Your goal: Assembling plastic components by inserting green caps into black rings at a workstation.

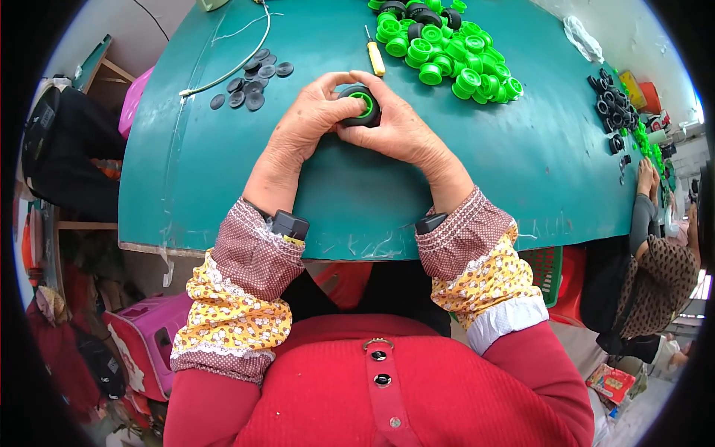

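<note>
Between my two hands, over the middle of the table, is a small toy wheel with a black tyre and a green hub. My left hand is closed on it, its thumb pressing into the hub. From the other side my right hand wraps round the tyre, fingers along the far rim and thumb along the near one. Just beyond my hands lies a screwdriver with a yellow handle. Further right is a heap of green plastic wheel hubs, with several black tyres at its far end.
Several flat black discs lie left of my hands on the green table, near a pale cord. At the right, another person sits near more black tyres. A green basket stands below the table's edge.
</note>
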`<control>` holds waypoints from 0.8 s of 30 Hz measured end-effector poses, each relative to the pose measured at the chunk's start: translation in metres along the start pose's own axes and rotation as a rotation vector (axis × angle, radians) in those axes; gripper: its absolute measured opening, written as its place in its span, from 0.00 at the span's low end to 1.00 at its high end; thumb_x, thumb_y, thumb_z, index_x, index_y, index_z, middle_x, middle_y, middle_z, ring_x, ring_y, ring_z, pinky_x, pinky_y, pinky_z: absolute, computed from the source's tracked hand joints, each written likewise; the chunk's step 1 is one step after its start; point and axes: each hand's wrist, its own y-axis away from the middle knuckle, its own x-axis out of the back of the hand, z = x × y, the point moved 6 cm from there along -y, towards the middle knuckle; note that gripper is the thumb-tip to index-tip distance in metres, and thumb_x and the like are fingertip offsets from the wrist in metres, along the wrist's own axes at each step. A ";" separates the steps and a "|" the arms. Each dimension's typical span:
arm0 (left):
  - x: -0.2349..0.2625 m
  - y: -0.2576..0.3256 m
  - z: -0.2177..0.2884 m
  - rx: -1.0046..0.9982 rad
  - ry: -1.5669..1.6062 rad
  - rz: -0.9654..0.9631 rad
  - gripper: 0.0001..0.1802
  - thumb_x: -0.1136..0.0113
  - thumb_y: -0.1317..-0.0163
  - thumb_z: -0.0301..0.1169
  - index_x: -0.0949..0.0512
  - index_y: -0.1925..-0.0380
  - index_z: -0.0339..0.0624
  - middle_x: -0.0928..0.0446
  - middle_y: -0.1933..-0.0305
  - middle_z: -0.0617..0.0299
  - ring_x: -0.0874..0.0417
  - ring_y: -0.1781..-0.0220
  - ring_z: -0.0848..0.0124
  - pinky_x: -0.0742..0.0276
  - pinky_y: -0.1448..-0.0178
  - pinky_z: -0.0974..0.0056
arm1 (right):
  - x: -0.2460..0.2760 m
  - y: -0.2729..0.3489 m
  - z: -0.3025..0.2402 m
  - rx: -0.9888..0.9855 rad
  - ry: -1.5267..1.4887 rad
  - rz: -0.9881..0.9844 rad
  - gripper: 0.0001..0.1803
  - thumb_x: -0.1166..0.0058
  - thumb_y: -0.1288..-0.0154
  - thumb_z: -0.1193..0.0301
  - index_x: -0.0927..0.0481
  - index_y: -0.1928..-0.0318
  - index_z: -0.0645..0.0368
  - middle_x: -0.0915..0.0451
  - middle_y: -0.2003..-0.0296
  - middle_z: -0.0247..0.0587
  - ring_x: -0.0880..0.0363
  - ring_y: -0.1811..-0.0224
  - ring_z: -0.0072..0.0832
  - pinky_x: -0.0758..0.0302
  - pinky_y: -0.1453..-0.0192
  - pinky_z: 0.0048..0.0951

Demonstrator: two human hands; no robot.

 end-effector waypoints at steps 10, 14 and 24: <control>-0.028 0.005 0.000 0.132 0.804 0.120 0.18 0.56 0.37 0.43 0.31 0.62 0.37 0.26 0.64 0.56 0.21 0.65 0.67 0.21 0.66 0.66 | 0.013 0.002 -0.020 0.245 0.227 0.271 0.27 0.34 0.66 0.63 0.24 0.61 0.60 0.30 0.56 0.46 0.34 0.51 0.40 0.36 0.45 0.35; -0.026 0.013 0.000 0.122 0.832 0.113 0.10 0.54 0.42 0.32 0.30 0.66 0.37 0.26 0.67 0.57 0.21 0.66 0.68 0.22 0.63 0.65 | 0.001 0.003 -0.025 0.230 0.162 0.146 0.29 0.35 0.66 0.64 0.27 0.59 0.62 0.29 0.58 0.47 0.32 0.53 0.40 0.34 0.47 0.35; -0.042 0.078 0.025 -0.095 0.777 0.180 0.10 0.58 0.41 0.33 0.32 0.72 0.37 0.29 0.75 0.59 0.23 0.77 0.68 0.24 0.75 0.68 | -0.016 0.049 -0.080 0.340 0.200 0.142 0.32 0.31 0.68 0.69 0.28 0.56 0.61 0.27 0.58 0.42 0.27 0.54 0.31 0.29 0.51 0.27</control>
